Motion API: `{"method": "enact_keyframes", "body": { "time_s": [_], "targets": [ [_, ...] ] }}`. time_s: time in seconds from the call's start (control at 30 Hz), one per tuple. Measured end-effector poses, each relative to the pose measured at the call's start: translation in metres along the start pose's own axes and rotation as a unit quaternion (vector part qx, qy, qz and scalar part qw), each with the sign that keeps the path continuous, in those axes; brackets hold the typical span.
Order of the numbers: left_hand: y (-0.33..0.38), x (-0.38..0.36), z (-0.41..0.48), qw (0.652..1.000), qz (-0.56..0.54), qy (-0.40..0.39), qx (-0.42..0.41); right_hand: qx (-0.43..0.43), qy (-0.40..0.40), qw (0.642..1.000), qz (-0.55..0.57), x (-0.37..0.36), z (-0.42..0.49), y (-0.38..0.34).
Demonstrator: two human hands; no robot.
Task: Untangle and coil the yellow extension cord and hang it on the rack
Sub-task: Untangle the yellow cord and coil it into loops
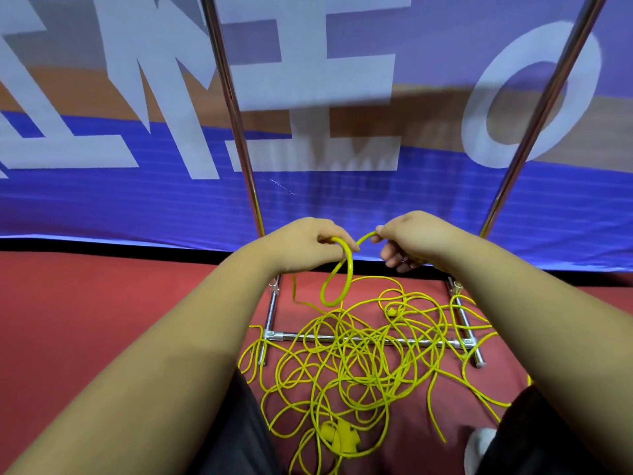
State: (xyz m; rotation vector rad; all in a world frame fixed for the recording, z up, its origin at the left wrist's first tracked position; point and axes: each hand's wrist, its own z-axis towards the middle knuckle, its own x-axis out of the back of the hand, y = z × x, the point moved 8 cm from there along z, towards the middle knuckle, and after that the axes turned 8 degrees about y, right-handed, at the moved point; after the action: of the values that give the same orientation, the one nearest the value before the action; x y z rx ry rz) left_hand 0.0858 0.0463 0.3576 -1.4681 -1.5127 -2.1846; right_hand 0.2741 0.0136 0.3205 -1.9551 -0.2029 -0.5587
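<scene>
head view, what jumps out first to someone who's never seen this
The bright yellow extension cord sprawls in a dense tangle on the red floor, draped over the base of the metal rack. Above the tangle, the left hand and right hand each pinch the cord, with a small loop hanging below the left one. Behind everything stands a big blue banner with white letters.

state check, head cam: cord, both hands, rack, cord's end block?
yellow extension cord: mostly tangled on the floor across the rack's base, one loop lifted.
left hand: grips the lifted loop.
right hand: pinches the cord just past the loop.
rack: upright, nothing hung on the visible poles; top out of view.
end block: lying on the floor in the tangle.
</scene>
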Motion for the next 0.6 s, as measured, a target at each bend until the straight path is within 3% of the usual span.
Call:
{"method": "enact_keyframes", "body": {
  "time_s": [0.13,0.2,0.3,0.4,0.47,0.6],
  "targets": [
    [0.004,0.008,-0.003,0.995,0.086,-0.002,-0.059,-0.066,0.047,0.994,0.071,0.007,0.007,0.012],
    [-0.008,0.005,-0.005,0.985,0.155,-0.049,-0.05,-0.084,0.077,0.984,0.135,0.013,0.01,0.011],
    [-0.051,-0.02,-0.021,0.949,0.219,-0.2,0.107,-0.069,0.106,0.951,0.284,0.021,0.017,0.004],
    [-0.082,-0.047,-0.042,0.899,0.189,-0.294,0.264,-0.03,0.064,0.901,0.428,0.023,0.02,-0.009],
    [-0.087,-0.054,-0.038,0.903,0.121,-0.256,0.322,-0.013,0.027,0.885,0.464,0.021,0.02,-0.016],
    [-0.095,-0.034,-0.01,0.924,-0.012,-0.021,0.383,0.06,-0.023,0.914,0.401,0.015,0.015,-0.028]
  ]
}}
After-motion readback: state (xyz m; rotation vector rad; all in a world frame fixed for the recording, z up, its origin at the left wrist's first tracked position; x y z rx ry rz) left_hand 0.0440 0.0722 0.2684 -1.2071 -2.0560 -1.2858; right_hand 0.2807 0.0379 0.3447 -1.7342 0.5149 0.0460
